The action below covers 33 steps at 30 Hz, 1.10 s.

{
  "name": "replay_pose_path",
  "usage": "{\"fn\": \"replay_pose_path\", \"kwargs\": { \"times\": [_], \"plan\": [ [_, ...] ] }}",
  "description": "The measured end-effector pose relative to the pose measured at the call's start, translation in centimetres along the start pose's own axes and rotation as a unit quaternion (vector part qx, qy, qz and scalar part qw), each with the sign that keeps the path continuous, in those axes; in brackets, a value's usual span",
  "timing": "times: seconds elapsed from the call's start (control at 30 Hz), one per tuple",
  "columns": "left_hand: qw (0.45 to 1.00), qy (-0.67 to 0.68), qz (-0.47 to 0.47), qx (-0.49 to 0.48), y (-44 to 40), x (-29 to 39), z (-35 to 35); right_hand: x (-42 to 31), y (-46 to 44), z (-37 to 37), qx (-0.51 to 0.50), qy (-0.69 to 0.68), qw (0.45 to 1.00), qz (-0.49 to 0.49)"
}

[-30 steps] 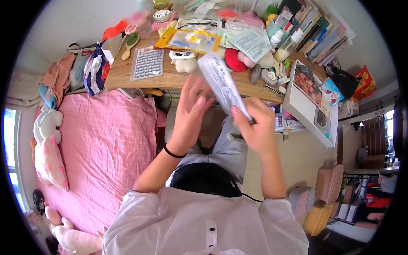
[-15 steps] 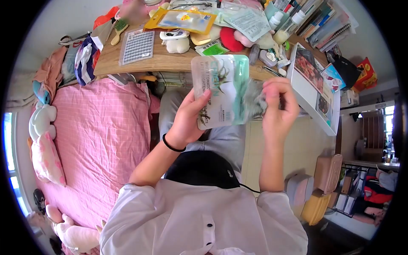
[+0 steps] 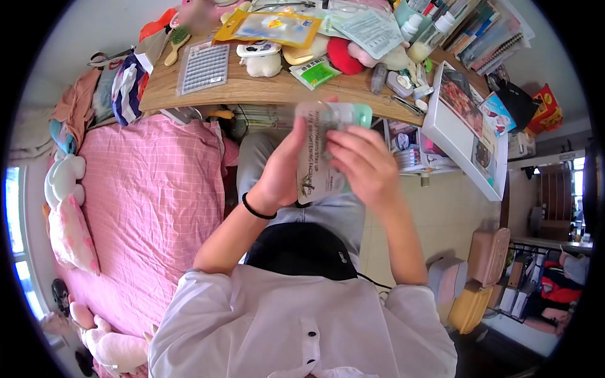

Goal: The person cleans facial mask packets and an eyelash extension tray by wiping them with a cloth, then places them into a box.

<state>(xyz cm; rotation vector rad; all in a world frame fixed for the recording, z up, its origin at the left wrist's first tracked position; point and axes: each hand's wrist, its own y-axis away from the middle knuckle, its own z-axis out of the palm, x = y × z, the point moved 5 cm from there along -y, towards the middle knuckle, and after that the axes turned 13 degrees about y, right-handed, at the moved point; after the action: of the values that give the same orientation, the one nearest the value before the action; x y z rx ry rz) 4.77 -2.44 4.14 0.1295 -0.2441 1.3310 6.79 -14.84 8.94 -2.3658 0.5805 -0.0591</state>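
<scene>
A white and mint-green facial mask packet with printed lettering is upright in front of me, above my lap. My left hand, with a black band at the wrist, grips its left side, the thumb along the edge. My right hand lies across the right part of the front, fingers bent over it and somewhat blurred. The right thumb is hidden, and so is most of the packet's right side.
Beyond my hands, a wooden desk holds a yellow packet, a green packet, a tray of small pieces and bottles. A white box overhangs its right edge. At left is a pink bed.
My right hand has moved left from the crumpled, see-through right end onto the packet's front. The packet looks narrower and sits slightly lower; the crumpled part no longer shows.
</scene>
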Motion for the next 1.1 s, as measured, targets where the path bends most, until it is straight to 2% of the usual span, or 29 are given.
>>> {"fn": "replay_pose_path", "kwargs": {
  "times": [0.03, 0.07, 0.1, 0.17, 0.23, 0.37, 0.43, 0.47, 0.5, 0.53, 0.57, 0.63, 0.7, 0.77, 0.83, 0.9, 0.93, 0.97, 1.03, 1.1],
  "plan": [
    [1.000, 0.002, -0.001, 0.001, 0.1, -0.1, -0.5, 0.8, -0.1, -0.3, 0.049, 0.029, 0.998, 0.003],
    [0.997, -0.057, -0.046, 0.024, 0.4, -0.6, -1.2, 1.1, 0.1, -0.7, 0.097, 0.059, 0.994, 0.005],
    [0.988, -0.116, -0.090, 0.046, 0.5, -0.9, -1.6, 1.0, 0.1, -0.6, 0.097, 0.059, 0.993, 0.005],
    [0.987, -0.124, -0.089, 0.056, 0.5, -1.0, -1.2, 1.3, 0.1, -0.1, 0.110, 0.012, 0.988, 0.107],
    [0.994, -0.085, -0.057, 0.027, 0.3, -0.8, -0.5, -0.5, 0.3, 1.0, 0.100, 0.010, 0.992, 0.076],
    [0.994, -0.094, -0.020, 0.047, 0.0, 0.6, -1.3, -2.6, 0.1, 1.4, 0.063, -0.002, 0.998, 0.016],
    [0.997, 0.012, -0.079, -0.015, 0.3, 0.0, -1.5, -1.8, -0.2, 1.2, 0.051, 0.020, 0.998, 0.013],
    [0.995, 0.028, -0.084, 0.046, 0.6, -0.3, -3.6, -0.9, -0.2, 1.4, 0.082, 0.031, 0.996, 0.020],
    [0.995, 0.028, -0.084, 0.047, 0.7, -0.3, -3.6, -0.5, -0.5, 1.2, 0.114, 0.043, 0.992, 0.027],
    [0.991, 0.041, -0.123, 0.021, 0.9, -0.7, -3.3, -0.3, -1.0, 0.7, 0.129, 0.038, 0.989, 0.069],
    [0.986, 0.053, -0.161, -0.006, 1.0, -1.1, -2.9, -0.4, -1.1, 0.7, 0.128, 0.039, 0.989, 0.069],
    [0.984, 0.065, -0.164, -0.024, 0.7, -1.2, -1.5, -0.6, -1.1, 1.1, 0.094, 0.016, 0.991, 0.090],
    [0.994, -0.038, -0.072, 0.073, 0.0, -0.6, -1.2, -1.8, -0.5, 1.4, 0.077, 0.004, 0.994, 0.082],
    [0.995, -0.030, -0.061, 0.069, 0.1, 0.0, -1.8, -3.0, -0.2, 1.7, 0.019, -0.081, 0.994, 0.064],
    [0.996, -0.022, -0.051, 0.065, 0.2, 0.3, -1.9, -3.0, 0.6, 2.0, -0.003, -0.108, 0.993, 0.045],
    [0.981, -0.073, -0.049, 0.171, 0.9, 0.4, -2.6, -2.3, 0.6, 2.2, 0.007, -0.076, 0.997, 0.025],
    [0.968, -0.048, -0.093, 0.229, 1.3, -0.2, -2.4, -1.8, 0.3, 2.2, 0.005, -0.077, 0.997, 0.026],
    [0.968, -0.048, -0.093, 0.229, 1.3, -0.3, -3.2, -1.0, -0.5, 2.0, 0.030, -0.027, 0.998, 0.037],
    [0.989, 0.078, -0.127, -0.005, 0.5, -0.9, -1.8, -0.7, -1.0, 1.3, 0.053, 0.023, 0.997, 0.049],
    [0.991, 0.067, -0.112, 0.010, 0.4, -1.2, -1.5, -0.9, -1.4, 1.3, 0.062, 0.060, 0.994, 0.070]
  ]
}}
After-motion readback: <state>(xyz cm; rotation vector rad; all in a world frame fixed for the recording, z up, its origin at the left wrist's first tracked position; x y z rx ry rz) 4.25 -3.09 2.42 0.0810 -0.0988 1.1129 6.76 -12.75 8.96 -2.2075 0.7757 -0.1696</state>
